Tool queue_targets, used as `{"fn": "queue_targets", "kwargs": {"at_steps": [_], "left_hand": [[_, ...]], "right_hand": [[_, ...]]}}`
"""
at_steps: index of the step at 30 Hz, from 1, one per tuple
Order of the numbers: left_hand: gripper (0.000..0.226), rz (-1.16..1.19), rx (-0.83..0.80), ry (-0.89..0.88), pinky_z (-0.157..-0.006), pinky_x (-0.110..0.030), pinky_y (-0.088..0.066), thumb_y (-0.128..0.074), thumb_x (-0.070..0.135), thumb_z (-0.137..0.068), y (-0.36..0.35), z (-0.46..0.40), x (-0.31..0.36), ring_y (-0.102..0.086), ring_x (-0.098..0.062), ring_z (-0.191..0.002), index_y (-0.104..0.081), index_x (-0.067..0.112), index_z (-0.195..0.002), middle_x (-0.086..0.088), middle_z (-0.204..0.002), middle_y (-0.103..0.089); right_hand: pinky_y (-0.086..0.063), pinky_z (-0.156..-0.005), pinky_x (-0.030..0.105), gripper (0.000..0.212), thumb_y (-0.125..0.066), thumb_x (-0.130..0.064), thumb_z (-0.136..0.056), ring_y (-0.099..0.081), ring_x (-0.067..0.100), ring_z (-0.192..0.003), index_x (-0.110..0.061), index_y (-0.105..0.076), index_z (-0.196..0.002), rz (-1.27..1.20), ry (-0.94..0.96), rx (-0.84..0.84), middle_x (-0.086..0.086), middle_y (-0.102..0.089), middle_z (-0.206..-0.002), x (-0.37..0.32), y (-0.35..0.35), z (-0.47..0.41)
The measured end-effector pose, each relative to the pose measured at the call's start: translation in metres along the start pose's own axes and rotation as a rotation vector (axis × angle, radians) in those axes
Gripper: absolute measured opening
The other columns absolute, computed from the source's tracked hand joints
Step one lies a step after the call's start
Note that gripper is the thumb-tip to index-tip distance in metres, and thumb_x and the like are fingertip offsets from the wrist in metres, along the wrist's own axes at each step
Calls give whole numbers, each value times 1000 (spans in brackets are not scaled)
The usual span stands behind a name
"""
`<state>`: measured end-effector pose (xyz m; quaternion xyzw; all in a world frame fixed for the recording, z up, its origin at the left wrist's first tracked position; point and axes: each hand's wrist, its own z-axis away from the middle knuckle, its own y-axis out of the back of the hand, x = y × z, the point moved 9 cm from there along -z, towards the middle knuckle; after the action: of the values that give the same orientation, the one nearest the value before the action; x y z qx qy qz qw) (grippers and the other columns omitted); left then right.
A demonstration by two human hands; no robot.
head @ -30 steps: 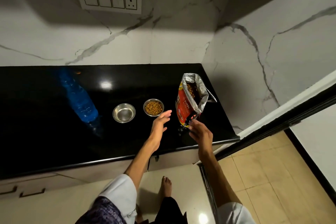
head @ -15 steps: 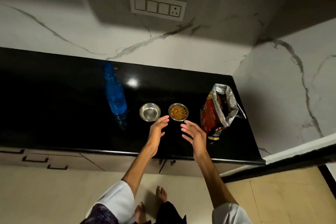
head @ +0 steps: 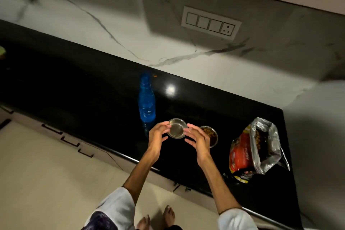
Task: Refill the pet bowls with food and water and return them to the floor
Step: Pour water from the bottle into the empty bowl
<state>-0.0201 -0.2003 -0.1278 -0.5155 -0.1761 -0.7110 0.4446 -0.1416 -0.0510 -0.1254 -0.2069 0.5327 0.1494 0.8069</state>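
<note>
Since half a second ago both hands have been brought in from short of the bowls to the empty round steel bowl (head: 176,128). It is now flanked by the left hand (head: 158,134) at its left rim and the right hand (head: 198,137) at its right rim, fingers curled loosely around it; whether the rim is actually pinched cannot be told, and the bowl appears to rest on the glossy black stone counter (head: 74,87) near its front edge. Its inside is shiny and bare. Just to its right a second round steel bowl filled with brown kibble (head: 210,135) is partly covered by the right hand. A blue plastic water bottle (head: 146,101) is stood just behind and left of the empty bowl (close enough to crowd the left hand). An opened red and silver pet food bag (head: 255,145) is stood towards the counter's right end. A white switch panel (head: 211,23) is mounted on the marble wall behind.
</note>
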Motion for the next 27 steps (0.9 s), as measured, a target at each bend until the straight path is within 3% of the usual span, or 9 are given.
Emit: {"fn": "queue_targets", "kwargs": {"at_steps": [5, 8, 11, 14, 20, 23, 27], "left_hand": [[24, 60, 145, -9, -99, -42, -54, -54, 15, -99, 20, -14, 8, -72, -19, -106, -71, 12, -115, -6, -110, -76], [21, 93, 243, -66, -90, -37, -54, -55, 9, -98, 38, -12, 20, -71, -23, -101, -71, 3, -109, -11, -106, -76], [13, 73, 348, -134, -80, -34, -53, -60, 6, -94, 58, -14, 32, -68, -19, -89, -71, 4, -100, -6, -92, -73], [11, -1, 394, -205, -81, -39, -55, -65, 12, -91, 73, -22, 50, -69, -19, -87, -72, 7, -98, -9, -95, -73], [20, -74, 445, -272, -82, -39, -58, -67, 21, -82, 98, -41, 81, -71, -21, -95, -71, 16, -101, -6, -99, -73], [20, -93, 429, -273, -86, -40, -58, -68, 15, -87, 108, -53, 86, -70, -18, -97, -71, 14, -106, -1, -100, -73], [26, -128, 375, -282, -93, -38, -57, -70, 7, -88, 111, -70, 94, -69, -15, -102, -71, 14, -112, 2, -105, -72]], "right_hand": [[-59, -92, 40, 23, -66, -16, -99, -75, 25, -107, -10, -75, -120, 29, -8, -100, 10, -79, -109, -8, -34, -25], [-59, -92, 38, 22, -68, -15, -98, -75, 21, -105, -14, -76, -118, 69, -7, -152, 6, -80, -107, -9, -55, -34], [-58, -92, 36, 26, -71, -8, -95, -74, 11, -100, -14, -75, -120, 158, 15, -194, 4, -80, -106, -9, -76, -45], [-56, -93, 32, 34, -78, -5, -89, -73, 9, -98, -16, -72, -121, 291, 79, -233, 5, -78, -107, -12, -101, -60], [-53, -106, 35, 88, -96, -35, -68, -62, 11, -121, -25, -55, -146, 588, 148, -211, 0, -67, -132, -4, -147, -84], [-49, -110, 40, 115, -90, -61, -51, -58, 14, -132, -33, -44, -152, 689, 157, -204, -2, -62, -143, 5, -165, -91], [-56, -103, 41, 110, -95, -56, -46, -64, 12, -122, -40, -44, -142, 689, 184, -196, -9, -67, -132, 9, -182, -97]]}}
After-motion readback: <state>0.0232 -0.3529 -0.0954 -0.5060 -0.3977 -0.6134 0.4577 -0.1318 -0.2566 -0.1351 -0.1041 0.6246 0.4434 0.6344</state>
